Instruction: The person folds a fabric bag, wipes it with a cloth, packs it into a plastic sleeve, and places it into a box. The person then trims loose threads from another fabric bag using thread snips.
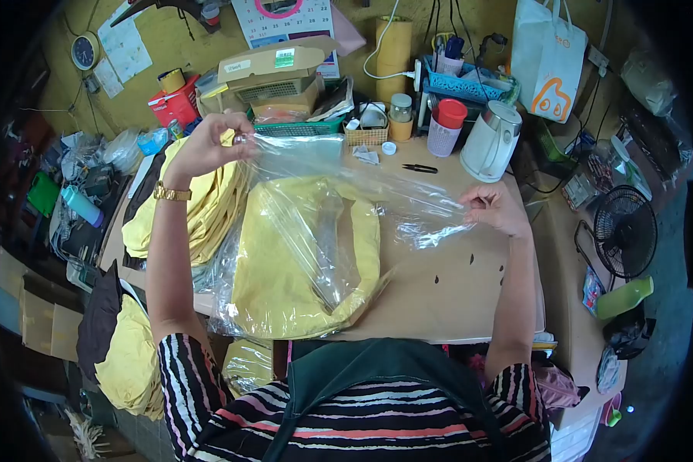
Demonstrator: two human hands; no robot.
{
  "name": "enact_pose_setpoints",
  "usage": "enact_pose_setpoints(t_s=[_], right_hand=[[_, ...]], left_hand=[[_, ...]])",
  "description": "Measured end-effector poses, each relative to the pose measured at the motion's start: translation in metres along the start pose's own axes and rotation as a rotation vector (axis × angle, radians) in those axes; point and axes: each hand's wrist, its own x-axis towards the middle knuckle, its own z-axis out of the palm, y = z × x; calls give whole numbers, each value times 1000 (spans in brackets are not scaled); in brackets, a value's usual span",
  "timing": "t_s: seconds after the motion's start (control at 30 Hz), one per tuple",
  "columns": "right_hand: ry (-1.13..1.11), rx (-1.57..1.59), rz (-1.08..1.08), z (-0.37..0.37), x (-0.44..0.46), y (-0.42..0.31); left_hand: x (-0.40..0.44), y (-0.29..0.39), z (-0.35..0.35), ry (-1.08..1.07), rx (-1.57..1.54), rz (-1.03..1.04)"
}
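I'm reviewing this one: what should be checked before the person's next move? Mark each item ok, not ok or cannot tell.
1. Left grip holds the plastic film: ok, pinched between fingers.
2. Right grip holds it too: ok, pinched at the other end.
3. Film smooth: not ok, creased between the hands.
4. Yellow cloth on the table: ok.
5. Cloth wholly inside the film: cannot tell, see-through layers overlap.
6. Kettle upright: ok.
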Motion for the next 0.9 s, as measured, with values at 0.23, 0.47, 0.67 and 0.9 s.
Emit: enact_pose_setpoints(t_s=[0.23,0.47,0.67,0.9], right_hand=[[89,-67,-219,8,-12,-9],[299,-25,-324,5,-13,3],[357,31,-382,4,-6,16],[375,277,-310,4,-5,48]], left_hand=[[2,13,-2,-18,666,20],[6,24,-19,77,652,157],[10,29,-27,-4,103,184],[13,28,-15,60,-309,200]])
